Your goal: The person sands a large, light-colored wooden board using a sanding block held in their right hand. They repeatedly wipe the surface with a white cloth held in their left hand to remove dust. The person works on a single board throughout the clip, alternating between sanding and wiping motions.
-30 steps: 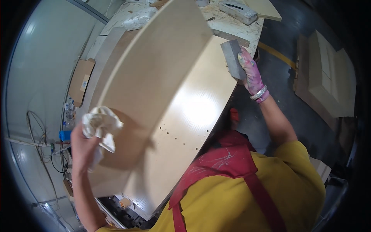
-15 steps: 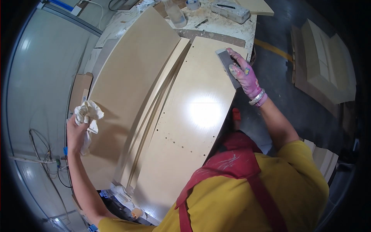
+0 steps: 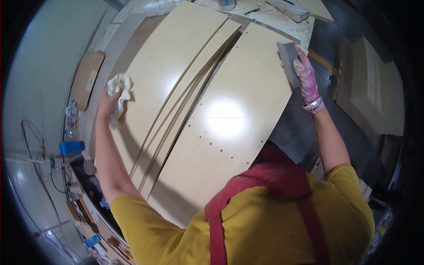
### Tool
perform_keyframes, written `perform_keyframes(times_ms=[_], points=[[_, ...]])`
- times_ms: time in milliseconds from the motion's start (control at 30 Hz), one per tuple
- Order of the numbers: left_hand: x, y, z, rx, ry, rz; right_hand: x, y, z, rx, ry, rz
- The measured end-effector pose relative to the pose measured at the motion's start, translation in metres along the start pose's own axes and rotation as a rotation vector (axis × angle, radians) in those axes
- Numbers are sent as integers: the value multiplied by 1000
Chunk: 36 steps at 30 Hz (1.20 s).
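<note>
My bare left hand point(image 3: 108, 104) is closed around a crumpled white rag point(image 3: 120, 85) at the outer edge of the left pale board point(image 3: 176, 48). On my right hand point(image 3: 308, 79) is a stained pink glove, with a silvery band at the wrist. Its fingers grip a grey sanding block point(image 3: 288, 62), which is beside the far right edge of the right pale board point(image 3: 247, 88). Small dark holes run across that board. Between the two boards lie narrow pale strips point(image 3: 194, 81) with dark gaps.
The paint-spotted worktable point(image 3: 265, 20) shows beyond the boards, with a whitish block point(image 3: 289, 9) on it. A brown cardboard piece point(image 3: 87, 79) and a blue container point(image 3: 72, 147) are at the left. Pale stacked panels point(image 3: 369, 88) stand on the right.
The left board has tilted down to lie flatter, and my left hand with the rag has moved up and right. The view has shifted; the sanding block stays in my right hand.
</note>
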<state>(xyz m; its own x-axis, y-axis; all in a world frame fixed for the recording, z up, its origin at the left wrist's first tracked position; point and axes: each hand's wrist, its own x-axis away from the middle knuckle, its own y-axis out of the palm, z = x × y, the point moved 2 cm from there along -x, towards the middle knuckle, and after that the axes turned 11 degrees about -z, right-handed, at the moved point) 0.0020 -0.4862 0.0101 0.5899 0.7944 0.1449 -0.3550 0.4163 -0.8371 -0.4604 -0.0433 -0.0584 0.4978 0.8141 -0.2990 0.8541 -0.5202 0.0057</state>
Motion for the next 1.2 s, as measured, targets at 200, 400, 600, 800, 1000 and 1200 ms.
perform_keyframes(times_ms=[200, 400, 600, 800, 1000, 1200], points=[[96, 17, 77, 393, -52, 103, -3, -10, 14, 51, 37, -28], [334, 62, 83, 579, -390, 472, -5, -13, 5, 21, 69, -96], [439, 179, 75, 190, -632, 654, -2, -10, 2, -164, 122, -221], [210, 226, 219, -207, -194, 453, 1, -22, -14, -573, 179, -381], [15, 334, 447, -6, 465, 125, -6, -133, -32, -708, 221, 166], [28, 262, 458, 783, 204, -93, 4, -260, -45, -638, 41, 221]])
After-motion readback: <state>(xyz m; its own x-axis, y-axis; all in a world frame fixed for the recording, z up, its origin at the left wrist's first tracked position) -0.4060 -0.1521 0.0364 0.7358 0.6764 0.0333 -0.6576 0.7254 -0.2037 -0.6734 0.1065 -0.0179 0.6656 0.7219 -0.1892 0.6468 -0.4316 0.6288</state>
